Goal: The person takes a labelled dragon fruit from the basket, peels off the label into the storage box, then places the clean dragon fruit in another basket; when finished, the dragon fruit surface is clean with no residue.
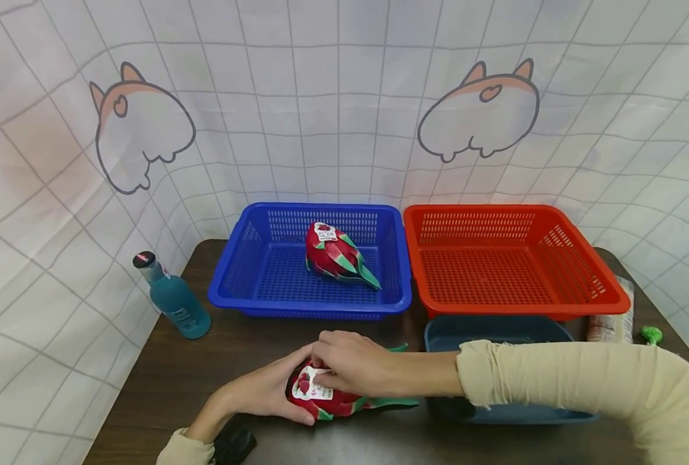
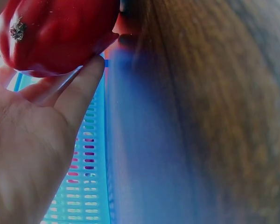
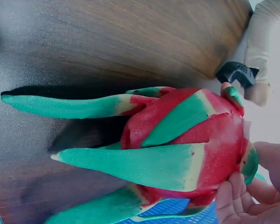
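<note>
A red dragon fruit [image 1: 344, 405] with green leaf tips lies on its side on the dark table. Around its blunt end curl the thumb and fingers of my left hand [image 1: 265, 391]; the left wrist view shows that end with its small brown scar. My right hand [image 1: 352, 363] reaches across from the right, its fingers bent over the fruit's upper side and its thumb on the white sticker [image 1: 305, 387]. In the right wrist view, long green leaves [image 3: 130, 165] point away from the right hand, whose curled fingers sit close against the fruit's blunt end.
A blue basket [image 1: 309, 311] holds another stickered dragon fruit [image 1: 335, 255]. Beside it stands a red basket [image 1: 478, 258]. A dark blue-grey tub [image 1: 495, 323] lies partly under my right sleeve. At left is a teal bottle [image 1: 180, 303]; at right, a clear package [image 1: 622, 310] and a small green object [image 1: 651, 334].
</note>
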A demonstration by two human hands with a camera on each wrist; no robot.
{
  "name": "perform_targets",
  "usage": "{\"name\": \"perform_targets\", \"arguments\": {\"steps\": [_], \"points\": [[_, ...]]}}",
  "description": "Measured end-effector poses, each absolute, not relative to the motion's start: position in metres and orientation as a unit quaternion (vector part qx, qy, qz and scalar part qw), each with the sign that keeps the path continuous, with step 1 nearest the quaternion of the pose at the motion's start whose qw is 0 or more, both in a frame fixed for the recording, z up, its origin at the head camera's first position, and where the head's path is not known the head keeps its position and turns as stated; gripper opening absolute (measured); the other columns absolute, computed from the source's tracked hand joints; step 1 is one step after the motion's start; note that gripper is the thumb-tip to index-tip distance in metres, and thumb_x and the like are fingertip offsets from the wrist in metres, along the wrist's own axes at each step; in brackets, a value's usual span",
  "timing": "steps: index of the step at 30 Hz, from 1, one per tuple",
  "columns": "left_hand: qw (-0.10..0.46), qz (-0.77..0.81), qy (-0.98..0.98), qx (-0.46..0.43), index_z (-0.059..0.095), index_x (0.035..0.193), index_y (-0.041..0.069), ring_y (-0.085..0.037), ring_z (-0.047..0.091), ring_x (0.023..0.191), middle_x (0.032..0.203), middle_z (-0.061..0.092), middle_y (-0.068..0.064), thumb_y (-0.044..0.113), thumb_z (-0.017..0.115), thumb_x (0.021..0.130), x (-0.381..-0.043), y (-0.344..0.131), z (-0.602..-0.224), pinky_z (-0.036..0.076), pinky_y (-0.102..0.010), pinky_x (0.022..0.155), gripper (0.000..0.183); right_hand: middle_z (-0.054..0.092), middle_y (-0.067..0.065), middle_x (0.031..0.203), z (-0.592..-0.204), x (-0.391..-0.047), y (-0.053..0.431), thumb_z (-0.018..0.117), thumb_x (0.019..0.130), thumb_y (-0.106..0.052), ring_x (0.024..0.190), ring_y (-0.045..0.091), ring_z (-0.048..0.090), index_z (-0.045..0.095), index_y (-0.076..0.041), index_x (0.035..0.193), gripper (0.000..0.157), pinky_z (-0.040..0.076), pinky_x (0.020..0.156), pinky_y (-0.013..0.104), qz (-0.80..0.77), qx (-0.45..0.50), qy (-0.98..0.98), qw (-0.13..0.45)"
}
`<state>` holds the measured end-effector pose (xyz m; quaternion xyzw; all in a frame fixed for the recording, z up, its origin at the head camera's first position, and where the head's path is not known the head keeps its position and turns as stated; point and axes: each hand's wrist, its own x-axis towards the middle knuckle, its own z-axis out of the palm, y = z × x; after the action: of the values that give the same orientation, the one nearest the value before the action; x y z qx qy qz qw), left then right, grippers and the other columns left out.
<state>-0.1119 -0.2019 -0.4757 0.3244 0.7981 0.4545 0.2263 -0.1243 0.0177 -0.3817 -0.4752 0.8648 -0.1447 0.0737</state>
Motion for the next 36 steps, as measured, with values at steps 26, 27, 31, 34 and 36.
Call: {"name": "perform_targets", "arguments": {"steps": [26, 27, 31, 34, 36], "points": [[0.229, 0.446, 0.807, 0.312, 0.019, 0.149, 0.034, -0.009, 0.053, 0.117, 0.136, 0.047, 0.006, 0.039, 0.08, 0.078, -0.111, -0.199, -0.476, 0.05, -0.024, 0.096, 0.094, 0.056, -0.005, 0.079, -0.381, -0.122, 0.017, 0.06, 0.095, -0.015, 0.078, 0.006, 0.049, 0.057, -0.014, 0.084, 0.011, 0.045, 0.078, 0.018, -0.174, -0.476, 0.855, 0.108], [0.229, 0.446, 0.806, 0.314, 0.019, 0.149, 0.035, -0.009, 0.053, 0.117, 0.135, 0.048, 0.006, 0.039, 0.08, 0.078, -0.111, -0.199, -0.475, 0.05, -0.024, 0.095, 0.094, 0.057, -0.005, 0.079, -0.38, -0.123, 0.017, 0.06, 0.095, -0.014, 0.078, 0.006, 0.05, 0.058, -0.013, 0.084, 0.011, 0.045, 0.079, 0.019, -0.175, -0.481, 0.852, 0.112], [0.224, 0.445, 0.806, 0.32, 0.018, 0.15, 0.035, -0.008, 0.054, 0.115, 0.135, 0.049, 0.006, 0.042, 0.08, 0.078, -0.112, -0.199, -0.475, 0.051, -0.024, 0.094, 0.095, 0.056, -0.006, 0.077, -0.377, -0.127, 0.016, 0.061, 0.095, -0.015, 0.076, 0.002, 0.047, 0.059, -0.012, 0.084, 0.011, 0.043, 0.078, 0.017, -0.178, -0.48, 0.845, 0.152], [0.213, 0.444, 0.805, 0.331, 0.019, 0.151, 0.032, -0.008, 0.055, 0.115, 0.136, 0.049, 0.004, 0.042, 0.08, 0.077, -0.112, -0.199, -0.475, 0.052, -0.024, 0.094, 0.096, 0.053, -0.008, 0.074, -0.373, -0.13, 0.015, 0.061, 0.095, -0.015, 0.071, 0.001, 0.043, 0.06, -0.012, 0.083, 0.012, 0.041, 0.071, 0.014, -0.183, -0.47, 0.843, 0.189], [0.207, 0.443, 0.804, 0.337, 0.019, 0.152, 0.031, -0.008, 0.055, 0.115, 0.137, 0.049, 0.004, 0.043, 0.08, 0.077, -0.112, -0.198, -0.475, 0.052, -0.024, 0.094, 0.098, 0.05, -0.008, 0.072, -0.372, -0.132, 0.015, 0.06, 0.095, -0.013, 0.068, 0.001, 0.042, 0.06, -0.011, 0.083, 0.013, 0.039, 0.066, 0.013, -0.187, -0.466, 0.84, 0.204]]}}
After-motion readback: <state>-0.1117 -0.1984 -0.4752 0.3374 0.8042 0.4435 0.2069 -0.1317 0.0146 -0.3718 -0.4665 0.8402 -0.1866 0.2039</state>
